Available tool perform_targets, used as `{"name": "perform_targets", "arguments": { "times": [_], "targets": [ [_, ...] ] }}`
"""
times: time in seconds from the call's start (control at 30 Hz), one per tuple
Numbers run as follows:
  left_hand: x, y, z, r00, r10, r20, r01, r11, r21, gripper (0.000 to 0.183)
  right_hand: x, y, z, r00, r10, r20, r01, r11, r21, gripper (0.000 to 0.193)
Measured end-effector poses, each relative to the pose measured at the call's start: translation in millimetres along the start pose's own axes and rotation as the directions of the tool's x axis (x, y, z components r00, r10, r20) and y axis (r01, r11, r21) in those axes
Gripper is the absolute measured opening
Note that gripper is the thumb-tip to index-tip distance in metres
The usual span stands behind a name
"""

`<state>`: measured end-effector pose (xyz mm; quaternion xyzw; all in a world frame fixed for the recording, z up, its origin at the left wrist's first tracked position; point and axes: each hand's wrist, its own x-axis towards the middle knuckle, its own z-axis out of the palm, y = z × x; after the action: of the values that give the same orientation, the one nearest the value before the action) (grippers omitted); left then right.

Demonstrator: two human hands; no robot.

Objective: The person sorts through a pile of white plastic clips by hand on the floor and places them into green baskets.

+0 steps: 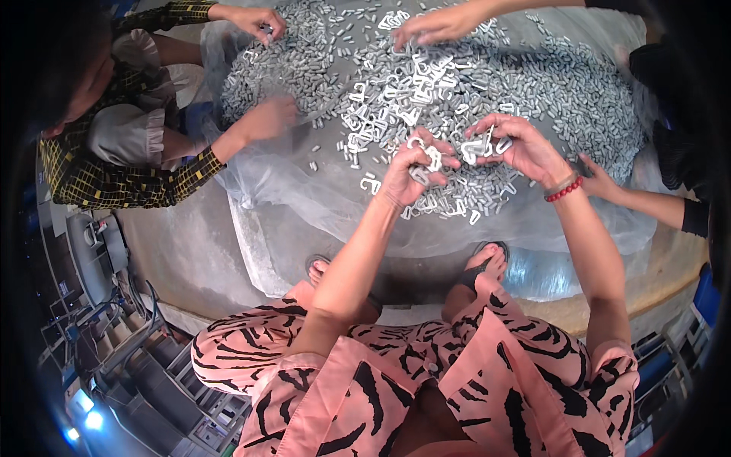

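Observation:
My left hand (410, 171) is closed around several white hook-shaped clips (433, 158), which stick out between the fingers. Level with it, my right hand (525, 148) pinches more white hook-shaped clips (474, 150) between thumb and fingertips. A red bead bracelet (564, 189) circles the right wrist. Both hands are held over a wide pile of small grey metal pieces (594, 99). Loose white clips (365, 114) lie heaped among the grey pieces, beyond and to the left of my hands.
A clear plastic sheet (304, 199) lies under the pile. At the left, a person in a checked sleeve has one hand (263, 27) on the pieces and a blurred hand (270, 118) nearby. From the right, another person reaches in with one hand (434, 29) and a second hand (604, 183).

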<state>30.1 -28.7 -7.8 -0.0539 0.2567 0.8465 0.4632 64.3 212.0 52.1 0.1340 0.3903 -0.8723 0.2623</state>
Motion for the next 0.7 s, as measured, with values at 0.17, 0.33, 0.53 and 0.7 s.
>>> {"name": "perform_targets", "arguments": {
  "times": [0.17, 0.33, 0.53, 0.7],
  "targets": [
    [1.9, -32.6, 38.7, 0.962, -0.216, -0.170, 0.154, 0.935, -0.319, 0.073, -13.0, -14.2, 56.7, 0.983, -0.072, 0.171, 0.179, 0.599, -0.780, 0.044],
    [-1.3, -36.9, 30.2, 0.982, -0.095, -0.160, 0.022, 0.914, -0.405, 0.064, -20.0, -15.5, 80.3, 0.891, -0.395, 0.222, 0.362, 0.325, -0.874, 0.049],
    [89.6, 116.9, 132.9, 0.932, 0.341, 0.126, -0.198, 0.766, -0.612, 0.066, -19.3, -27.8, 41.2, 0.833, -0.529, -0.161, 0.328, 0.708, -0.626, 0.050],
    [163.0, 228.0, 160.4, 0.923, 0.383, -0.046, -0.382, 0.924, 0.026, 0.087, -18.5, -23.0, 7.8, 0.745, -0.653, -0.139, 0.352, 0.561, -0.749, 0.060]
  ]
}}
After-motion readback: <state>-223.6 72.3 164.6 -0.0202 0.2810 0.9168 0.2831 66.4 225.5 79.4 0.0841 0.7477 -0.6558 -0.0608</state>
